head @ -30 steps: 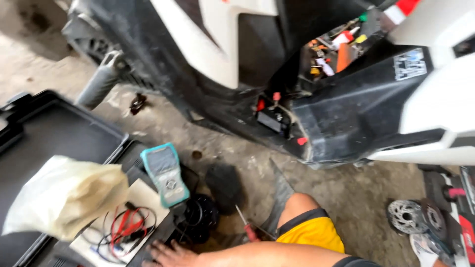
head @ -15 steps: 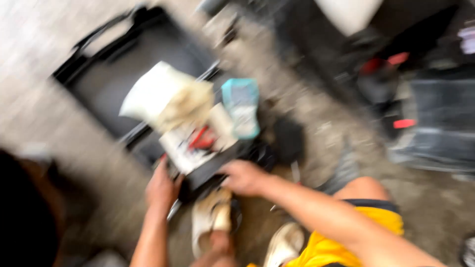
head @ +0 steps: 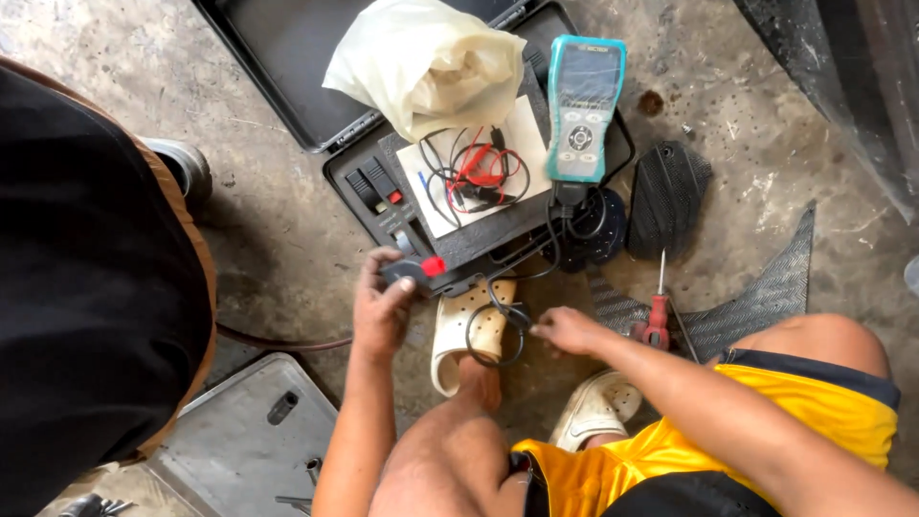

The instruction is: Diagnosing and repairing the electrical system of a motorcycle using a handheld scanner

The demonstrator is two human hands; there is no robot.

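Crouched over the concrete floor (head: 287,239), the person has the left hand (head: 381,306) at about nine o'clock from their sandalled foot, fingers (head: 407,284) wrapped round a dark plug with a red cap (head: 421,267), right at the front edge of the open black case (head: 287,57); the right hand (head: 567,330), at three o'clock from that foot, has its fingers pinched narrow on the black cable (head: 498,325), which loops loosely over the pale sandal (head: 469,330) and runs up to the teal handheld meter (head: 584,110) lying on the case at twelve o'clock; the cable looks light and limp, likely to kink or snag, so the stiff plug body seems the better place to grip than the cord itself; a red-handled screwdriver (head: 657,321) lies just beyond the right wrist beside dark rubber mats (head: 665,196); a crumpled pale bag (head: 431,62) and red and black leads (head: 479,168) rest on the case; a grey metal plate (head: 239,440) sits at seven o'clock
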